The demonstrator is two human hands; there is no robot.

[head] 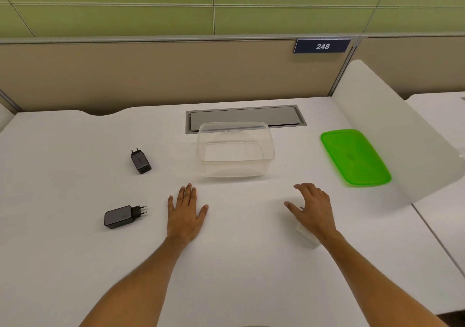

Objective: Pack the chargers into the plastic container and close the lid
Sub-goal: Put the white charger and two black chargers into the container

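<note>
A clear, empty plastic container (266, 148) stands open at the middle of the white desk (239, 263). Its green lid (354, 157) lies flat to the right. Two black chargers lie to the left: one (140, 162) further back, the other (120, 217) nearer, its prongs pointing right. My left hand (186, 213) rests flat on the desk in front of the container, fingers apart, holding nothing. My right hand (313, 209) is arched over a white charger (305, 233) that lies on the desk and is mostly hidden under the palm. The fingers are spread, not closed on it.
A grey cable hatch (244, 119) is set into the desk behind the container. A white curved divider panel (392, 130) rises along the right side, just behind the lid. A beige partition with a number plate (322, 46) closes the back.
</note>
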